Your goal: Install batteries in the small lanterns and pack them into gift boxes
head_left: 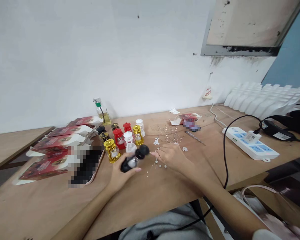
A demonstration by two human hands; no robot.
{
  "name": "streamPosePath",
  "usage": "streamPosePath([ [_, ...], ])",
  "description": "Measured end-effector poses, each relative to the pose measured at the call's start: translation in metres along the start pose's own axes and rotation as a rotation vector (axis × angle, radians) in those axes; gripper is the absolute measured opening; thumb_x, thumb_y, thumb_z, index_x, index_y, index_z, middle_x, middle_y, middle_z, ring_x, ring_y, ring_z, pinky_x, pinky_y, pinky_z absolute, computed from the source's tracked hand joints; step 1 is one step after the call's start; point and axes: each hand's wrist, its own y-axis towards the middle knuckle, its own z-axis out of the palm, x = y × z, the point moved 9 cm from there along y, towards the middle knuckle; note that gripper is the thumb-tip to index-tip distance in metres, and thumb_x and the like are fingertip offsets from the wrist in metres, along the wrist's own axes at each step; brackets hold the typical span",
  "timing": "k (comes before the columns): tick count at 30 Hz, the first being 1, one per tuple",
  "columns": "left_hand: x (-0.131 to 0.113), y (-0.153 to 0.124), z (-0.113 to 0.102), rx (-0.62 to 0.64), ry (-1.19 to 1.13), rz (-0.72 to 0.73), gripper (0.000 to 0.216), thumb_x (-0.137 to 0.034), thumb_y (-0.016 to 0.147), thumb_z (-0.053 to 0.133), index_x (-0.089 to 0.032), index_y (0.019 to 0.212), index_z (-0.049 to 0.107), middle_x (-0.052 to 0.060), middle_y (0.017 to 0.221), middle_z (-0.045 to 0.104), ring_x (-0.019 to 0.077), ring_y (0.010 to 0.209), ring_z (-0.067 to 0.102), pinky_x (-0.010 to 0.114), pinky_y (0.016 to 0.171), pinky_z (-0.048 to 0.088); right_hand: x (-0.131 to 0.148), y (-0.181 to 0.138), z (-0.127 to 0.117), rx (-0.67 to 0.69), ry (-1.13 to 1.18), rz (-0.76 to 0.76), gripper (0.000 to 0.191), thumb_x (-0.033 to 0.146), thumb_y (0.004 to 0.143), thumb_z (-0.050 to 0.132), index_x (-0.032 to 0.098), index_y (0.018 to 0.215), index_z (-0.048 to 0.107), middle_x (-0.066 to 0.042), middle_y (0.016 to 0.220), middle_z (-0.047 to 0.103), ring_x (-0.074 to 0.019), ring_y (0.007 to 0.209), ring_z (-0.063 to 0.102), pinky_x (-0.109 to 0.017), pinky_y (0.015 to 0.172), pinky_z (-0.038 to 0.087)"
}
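Left hand [121,175] fingers wrapped round black mini lantern [135,158], tilted sideways to expose its end; right hand [172,156] fingers pinch a tiny wire piece [155,161] beside it.

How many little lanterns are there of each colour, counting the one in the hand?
Black lanterns: 3, one held in the left hand at, one at, one at
Gold lanterns: 3
Red lanterns: 2
White lanterns: 2
Total: 10
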Motion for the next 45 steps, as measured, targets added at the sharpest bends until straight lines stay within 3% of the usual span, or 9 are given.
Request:
streamPosePath([
  [3,0.020,0.006,-0.019,-0.170,-0.063,-0.167,0.064,-0.061,0.055,0.074,-0.014,0.098,0.065,0.009,0.091,0.072,0.0278,0.089,0.066,0.040,0.086,0.052,-0.015,0.003,0.008,0.158,-0.009,0.141,0.054,0.042,0.101,0.036,0.017,0.060,0.060,-0.003,0.054,0.060,-0.0123,0.051,0.053,-0.027,0.049,0.022],
  [8,0.027,0.009,-0.012,-0.145,-0.163,-0.244,0.062,-0.066,0.054,0.072,-0.013,0.086,0.065,0.010,0.076,0.072,0.0269,0.076,0.067,0.041,0.080,0.054,-0.096,0.011,0.025,0.530,0.082,0.601,0.028,0.029,0.099,0.042,0.014,0.096,0.065,-0.011,0.085,0.069,-0.0183,0.076,0.063,-0.024,0.059,0.032],
  [11,0.027,0.009,-0.004,-0.101,-0.181,-0.263,0.063,-0.066,0.051,0.074,-0.014,0.085,0.065,0.009,0.072,0.072,0.0275,0.074,0.068,0.041,0.079,0.054,-0.140,0.032,0.044,0.634,0.180,0.660,0.016,0.018,0.090,0.056,0.010,0.079,0.067,-0.009,0.078,0.069,-0.0152,0.070,0.062,-0.023,0.060,0.037],
  [15,0.036,0.008,-0.003,-0.111,-0.226,-0.324,0.067,-0.068,0.048,0.075,-0.012,0.084,0.064,0.009,0.072,0.072,0.0268,0.073,0.068,0.038,0.076,0.055,-0.190,0.052,0.077,0.672,0.271,0.775,0.017,0.018,0.092,0.056,0.007,0.084,0.065,-0.006,0.078,0.067,-0.0107,0.062,0.060,-0.022,0.060,0.046],
  [20,0.051,0.007,-0.003,-0.164,-0.381,-0.429,0.072,-0.066,0.044,0.078,-0.010,0.088,0.063,0.007,0.065,0.069,0.0251,0.066,0.068,0.037,0.071,0.054,-0.218,0.066,0.120,0.569,0.291,0.849,0.030,0.034,0.093,0.058,0.011,0.113,0.058,-0.009,0.109,0.061,-0.0178,0.092,0.062,-0.036,0.079,0.055],
  [31,0.049,0.004,0.002,-0.140,-0.424,-0.426,0.074,-0.058,0.050,0.080,-0.013,0.103,0.055,0.008,0.089,0.067,0.0223,0.067,0.067,0.035,0.065,0.056,-0.177,0.074,0.179,0.484,0.489,0.608,0.020,0.030,0.089,0.063,0.013,0.101,0.064,-0.006,0.104,0.065,-0.0184,0.094,0.063,-0.038,0.085,0.053],
  [35,0.041,0.005,0.003,-0.100,-0.369,-0.347,0.077,-0.053,0.052,0.080,-0.020,0.112,0.044,0.009,0.111,0.058,0.0245,0.079,0.066,0.035,0.056,0.056,-0.160,0.070,0.156,0.377,0.584,0.597,0.020,0.022,0.073,0.077,0.013,0.088,0.068,-0.007,0.101,0.069,-0.0231,0.103,0.062,-0.034,0.092,0.048],
  [41,0.014,0.004,-0.008,-0.185,-0.008,-0.001,0.063,-0.042,0.063,0.076,-0.021,0.111,0.042,0.004,0.098,0.058,0.0229,0.097,0.061,0.041,0.085,0.052,-0.090,0.040,0.103,0.153,0.780,0.661,0.039,0.040,0.101,0.028,0.016,0.125,0.047,-0.013,0.126,0.057,-0.0154,0.107,0.061,-0.029,0.084,0.053],
  [45,-0.009,-0.004,-0.010,-0.243,0.183,0.240,0.052,-0.039,0.073,0.069,-0.019,0.114,0.044,0.008,0.102,0.057,0.0213,0.094,0.061,0.038,0.082,0.053,-0.017,0.020,0.064,0.017,1.017,0.467,0.057,0.051,0.090,0.055,0.024,0.137,0.037,-0.010,0.143,0.040,-0.0217,0.133,0.039,-0.040,0.110,0.036],
])
